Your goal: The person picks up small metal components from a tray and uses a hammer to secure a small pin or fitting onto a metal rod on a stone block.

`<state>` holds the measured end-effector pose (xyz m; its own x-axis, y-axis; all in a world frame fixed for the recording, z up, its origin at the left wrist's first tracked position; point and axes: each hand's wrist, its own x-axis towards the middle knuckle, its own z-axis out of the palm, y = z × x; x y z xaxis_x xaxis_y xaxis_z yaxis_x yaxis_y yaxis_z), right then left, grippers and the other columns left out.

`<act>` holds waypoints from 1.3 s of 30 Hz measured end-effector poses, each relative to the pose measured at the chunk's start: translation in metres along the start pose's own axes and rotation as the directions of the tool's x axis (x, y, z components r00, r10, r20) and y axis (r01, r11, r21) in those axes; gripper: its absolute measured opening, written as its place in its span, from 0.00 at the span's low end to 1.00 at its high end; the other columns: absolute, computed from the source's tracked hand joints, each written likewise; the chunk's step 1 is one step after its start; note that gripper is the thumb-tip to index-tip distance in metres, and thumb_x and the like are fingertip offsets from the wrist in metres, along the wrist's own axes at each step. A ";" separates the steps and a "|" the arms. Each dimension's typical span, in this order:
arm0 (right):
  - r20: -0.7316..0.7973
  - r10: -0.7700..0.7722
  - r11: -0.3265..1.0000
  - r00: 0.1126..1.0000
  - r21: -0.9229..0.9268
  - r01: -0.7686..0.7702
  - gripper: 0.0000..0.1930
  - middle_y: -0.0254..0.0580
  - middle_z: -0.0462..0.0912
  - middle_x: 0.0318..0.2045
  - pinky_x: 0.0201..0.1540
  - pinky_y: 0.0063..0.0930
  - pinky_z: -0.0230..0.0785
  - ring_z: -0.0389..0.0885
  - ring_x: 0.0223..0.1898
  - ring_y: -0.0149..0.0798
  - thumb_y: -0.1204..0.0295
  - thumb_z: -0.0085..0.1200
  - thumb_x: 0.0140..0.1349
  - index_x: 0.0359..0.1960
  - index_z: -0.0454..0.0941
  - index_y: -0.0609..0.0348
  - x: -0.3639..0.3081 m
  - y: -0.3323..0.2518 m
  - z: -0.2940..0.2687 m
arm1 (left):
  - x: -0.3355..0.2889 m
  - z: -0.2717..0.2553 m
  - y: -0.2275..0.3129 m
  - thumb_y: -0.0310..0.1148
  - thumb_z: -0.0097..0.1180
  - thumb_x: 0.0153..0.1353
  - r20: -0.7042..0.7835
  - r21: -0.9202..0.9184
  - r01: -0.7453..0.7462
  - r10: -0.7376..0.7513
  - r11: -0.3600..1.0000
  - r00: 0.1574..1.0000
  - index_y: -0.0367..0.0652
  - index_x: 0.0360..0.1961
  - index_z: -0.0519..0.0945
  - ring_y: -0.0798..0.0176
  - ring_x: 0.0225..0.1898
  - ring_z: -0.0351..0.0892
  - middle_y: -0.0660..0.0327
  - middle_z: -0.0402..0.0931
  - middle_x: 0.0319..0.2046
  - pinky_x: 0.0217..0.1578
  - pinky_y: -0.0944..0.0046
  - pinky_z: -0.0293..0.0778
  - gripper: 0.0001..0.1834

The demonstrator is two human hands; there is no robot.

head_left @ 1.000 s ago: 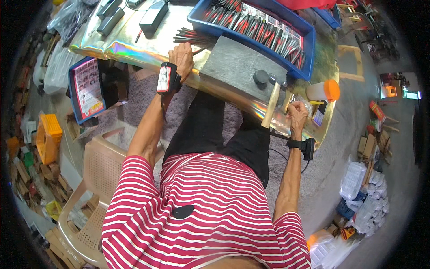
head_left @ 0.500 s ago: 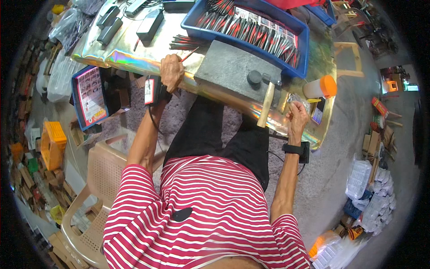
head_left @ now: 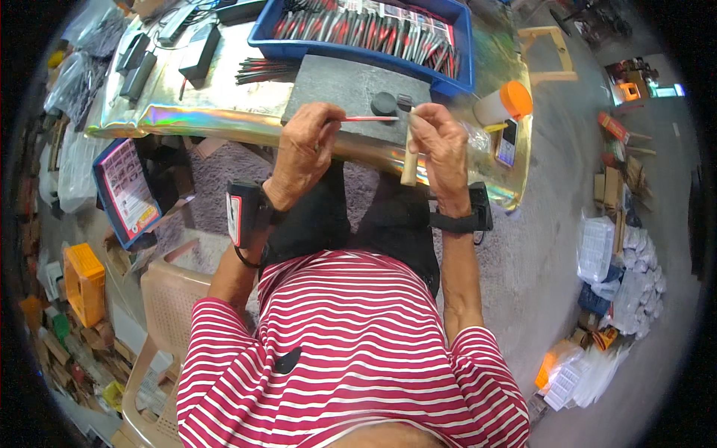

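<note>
My left hand [head_left: 302,149] is closed on a thin red strip [head_left: 370,118], which points right over the front of the grey stone block [head_left: 328,86]. My right hand [head_left: 442,145] is pinched near the strip's far end; what its fingertips hold is too small to make out. Under and beside those fingers lies a hammer [head_left: 410,166], its wooden handle jutting past the block's front edge. A round black piece [head_left: 383,103] rests on the block next to the hammer head. Left of the block is a bundle of thin dark strips [head_left: 263,71].
A blue tray [head_left: 261,36] behind the block holds many slim black-and-red pieces. To the right stand a jar with an orange lid [head_left: 515,99] and a phone [head_left: 507,143]. Black boxes [head_left: 200,54] sit at the table's left. A plastic chair [head_left: 173,299] is at my left.
My left hand has moved right, carrying the red strip from beside the bundle to the block. My right hand has moved left from the clear bag near the jar toward the strip. The view has shifted.
</note>
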<state>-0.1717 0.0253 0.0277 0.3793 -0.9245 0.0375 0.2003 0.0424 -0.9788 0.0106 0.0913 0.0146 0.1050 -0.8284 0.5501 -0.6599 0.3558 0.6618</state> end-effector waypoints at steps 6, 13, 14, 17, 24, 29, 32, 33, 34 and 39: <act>0.025 0.068 0.996 0.997 -0.057 -0.066 0.05 0.31 0.68 0.20 0.20 0.14 0.62 0.65 0.18 0.22 0.74 0.48 0.54 0.29 0.69 0.64 -0.012 0.015 -0.007 | 0.000 0.011 0.006 0.17 0.48 0.45 0.104 -0.006 -0.087 0.087 0.996 0.991 0.36 0.31 0.71 0.55 0.31 0.71 0.55 0.70 0.27 0.32 0.65 0.67 0.09; -0.083 0.075 0.982 0.994 0.181 -0.059 0.05 0.31 0.68 0.19 0.18 0.15 0.60 0.64 0.17 0.22 0.75 0.47 0.55 0.29 0.68 0.65 -0.027 0.027 0.005 | -0.002 0.019 0.030 0.20 0.50 0.50 0.073 -0.628 0.368 -0.420 0.685 0.905 0.39 0.49 0.61 0.69 0.31 0.73 0.62 0.71 0.28 0.32 0.72 0.71 0.23; -0.106 0.078 0.971 0.991 0.231 -0.052 0.05 0.31 0.68 0.19 0.18 0.15 0.60 0.63 0.17 0.21 0.75 0.47 0.55 0.28 0.68 0.65 -0.028 0.031 0.007 | -0.001 0.021 0.032 0.22 0.52 0.50 0.094 -0.746 0.364 -0.453 0.558 0.887 0.38 0.51 0.58 0.67 0.31 0.74 0.60 0.72 0.29 0.33 0.71 0.72 0.26; -0.153 0.079 0.942 0.985 0.334 -0.024 0.04 0.31 0.68 0.19 0.18 0.14 0.59 0.64 0.16 0.22 0.76 0.47 0.54 0.28 0.68 0.65 -0.030 0.033 0.013 | -0.007 0.026 0.028 0.26 0.52 0.51 0.280 -0.828 0.455 -0.462 0.329 0.842 0.36 0.49 0.60 0.68 0.30 0.74 0.60 0.72 0.29 0.33 0.71 0.71 0.23; -0.200 -0.040 0.987 0.979 0.146 0.070 0.04 0.31 0.69 0.18 0.18 0.14 0.59 0.64 0.16 0.22 0.76 0.47 0.54 0.28 0.68 0.65 -0.031 0.033 0.034 | -0.015 0.036 0.031 0.32 0.51 0.54 0.340 -0.783 0.533 -0.496 0.322 0.799 0.34 0.37 0.71 0.72 0.26 0.71 0.61 0.73 0.26 0.28 0.73 0.69 0.13; -0.106 -0.009 0.998 0.994 0.056 0.015 0.04 0.31 0.70 0.21 0.20 0.14 0.59 0.65 0.18 0.21 0.76 0.49 0.54 0.30 0.69 0.64 -0.032 0.024 0.026 | -0.014 0.029 0.021 0.33 0.47 0.56 0.389 -0.773 0.575 -0.517 0.266 0.762 0.35 0.34 0.71 0.72 0.26 0.72 0.60 0.73 0.27 0.27 0.73 0.71 0.11; -0.092 0.003 0.999 0.996 0.034 0.000 0.04 0.31 0.71 0.21 0.20 0.13 0.59 0.65 0.18 0.21 0.77 0.48 0.54 0.30 0.70 0.64 -0.036 0.015 0.025 | -0.012 0.023 0.015 0.33 0.45 0.57 0.552 -0.783 0.623 -0.470 -0.007 0.689 0.35 0.35 0.70 0.70 0.26 0.74 0.60 0.72 0.28 0.29 0.72 0.74 0.11; -0.085 0.023 0.999 0.996 0.025 -0.021 0.03 0.31 0.71 0.21 0.20 0.13 0.59 0.65 0.18 0.21 0.78 0.48 0.53 0.29 0.71 0.64 -0.038 0.012 0.025 | -0.013 0.023 0.014 0.33 0.45 0.57 0.552 -0.783 0.622 -0.471 -0.009 0.688 0.35 0.35 0.70 0.70 0.26 0.74 0.60 0.72 0.28 0.29 0.72 0.74 0.11; -0.067 0.014 1.000 0.998 0.005 -0.014 0.04 0.32 0.72 0.22 0.20 0.13 0.59 0.65 0.18 0.21 0.78 0.48 0.53 0.30 0.72 0.65 -0.039 0.012 0.025 | -0.014 0.023 0.013 0.33 0.45 0.57 0.574 -0.787 0.612 -0.459 -0.080 0.678 0.35 0.35 0.70 0.69 0.27 0.74 0.59 0.72 0.29 0.30 0.71 0.74 0.11; -0.024 -0.002 0.995 1.000 0.095 0.004 0.05 0.34 0.73 0.23 0.19 0.13 0.59 0.65 0.18 0.21 0.78 0.48 0.53 0.31 0.72 0.66 -0.042 0.013 0.027 | -0.018 0.022 0.010 0.33 0.45 0.57 0.631 -0.774 0.577 -0.392 -0.260 0.670 0.34 0.36 0.70 0.67 0.30 0.75 0.57 0.73 0.31 0.31 0.71 0.75 0.11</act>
<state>-0.1606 0.0748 0.0193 0.3572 -0.9334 0.0343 0.2869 0.0747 -0.9550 -0.0144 0.1006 -0.0001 -0.1400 -0.9671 -0.2122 0.8081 -0.2354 0.5399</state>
